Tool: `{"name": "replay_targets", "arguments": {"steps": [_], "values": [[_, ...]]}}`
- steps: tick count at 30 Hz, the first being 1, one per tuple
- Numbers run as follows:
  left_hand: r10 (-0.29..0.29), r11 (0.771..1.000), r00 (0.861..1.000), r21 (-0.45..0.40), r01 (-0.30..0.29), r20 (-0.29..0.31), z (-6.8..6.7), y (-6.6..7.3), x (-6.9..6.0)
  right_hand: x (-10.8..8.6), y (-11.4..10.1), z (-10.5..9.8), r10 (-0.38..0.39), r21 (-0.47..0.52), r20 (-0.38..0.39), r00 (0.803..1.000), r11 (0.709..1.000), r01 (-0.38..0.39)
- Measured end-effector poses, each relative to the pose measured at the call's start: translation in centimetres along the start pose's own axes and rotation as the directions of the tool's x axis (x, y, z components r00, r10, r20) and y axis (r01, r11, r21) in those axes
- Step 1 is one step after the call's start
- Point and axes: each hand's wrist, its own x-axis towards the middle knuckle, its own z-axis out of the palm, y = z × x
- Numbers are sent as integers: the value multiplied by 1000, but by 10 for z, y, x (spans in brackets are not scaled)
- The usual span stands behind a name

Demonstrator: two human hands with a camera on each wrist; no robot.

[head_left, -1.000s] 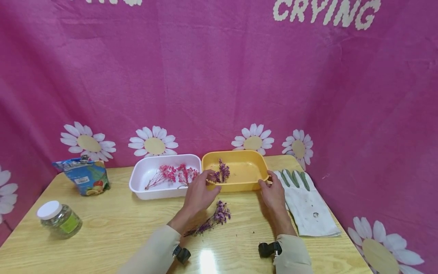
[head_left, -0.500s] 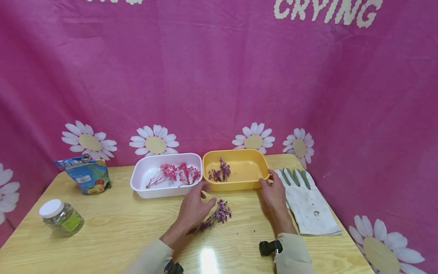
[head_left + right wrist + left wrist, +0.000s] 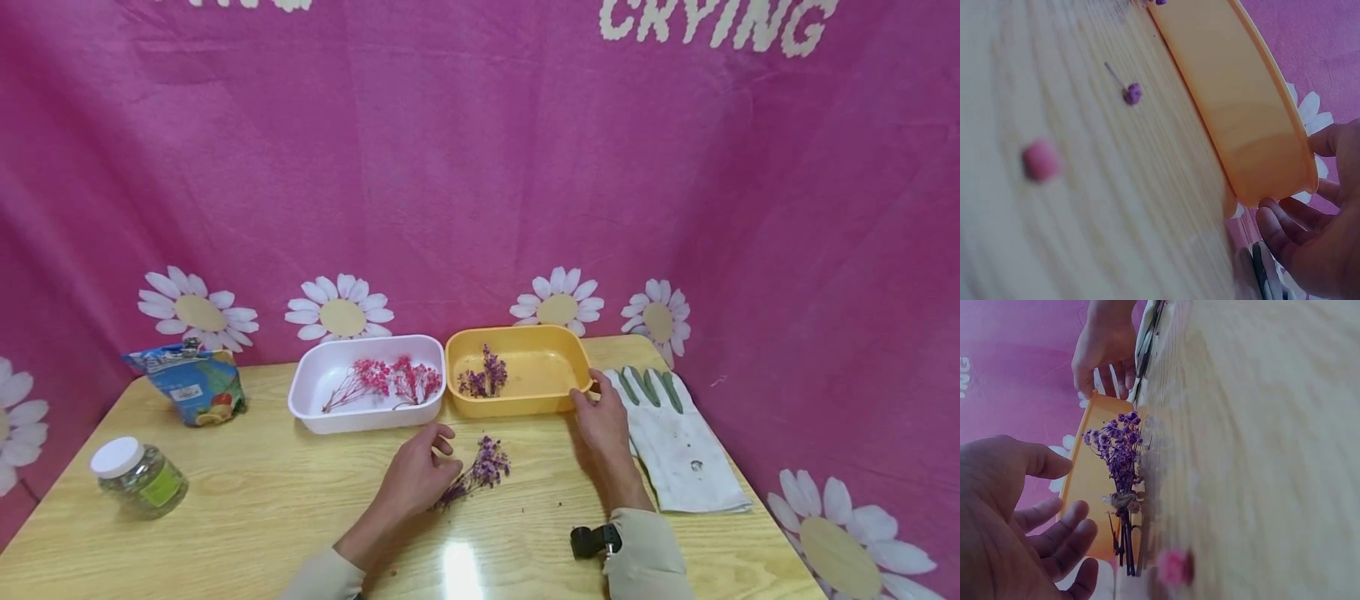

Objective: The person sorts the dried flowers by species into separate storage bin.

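My left hand point(image 3: 414, 477), fingers loosely bent and holding nothing, hovers just left of a bunch of dried purple flowers point(image 3: 487, 467) on the table. In the left wrist view the bunch's tied stems point(image 3: 1125, 534) lie beside the fingers with a visible gap. My right hand point(image 3: 602, 421) grips the right end of a yellow plastic tub point(image 3: 543, 407); the right wrist view has the thumb at the rim and the fingers around the end wall. Purple dried sprigs point(image 3: 491, 371) lie inside the tub at its left.
A white tub point(image 3: 360, 423) with pink dried flowers point(image 3: 367, 377) stands directly left of the yellow one. A white and green work glove point(image 3: 690, 458) lies at the right. Further left are a blue pouch point(image 3: 197, 392) and a white-lidded jar point(image 3: 146, 483). A pink curtain point(image 3: 465, 167) hangs behind.
My left hand has let go of the yellow tub's left front edge and come down and left to the purple bunch. The right hand stays on the tub's right end.
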Motion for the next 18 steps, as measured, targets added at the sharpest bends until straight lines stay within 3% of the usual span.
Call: {"name": "replay_targets", "arguments": {"steps": [4, 9, 14, 18], "values": [[-29, 999, 998, 37, 27, 57, -4, -3, -6, 0, 0, 1, -5, -3, -1, 1000, 1000, 5], [-24, 997, 990, 75, 14, 137, -8, -5, -13, 0, -1, 1, 2, 1, 4, 1000, 1000, -2], [2, 991, 980, 134, -29, 199, -10, -6, -18, -1, 0, 0, 9, -3, 0, 1000, 1000, -9], [33, 976, 977, 205, -78, 211, -11, -7, -22, -1, 0, 1, -2, -1, -1, 1000, 1000, 2]]}}
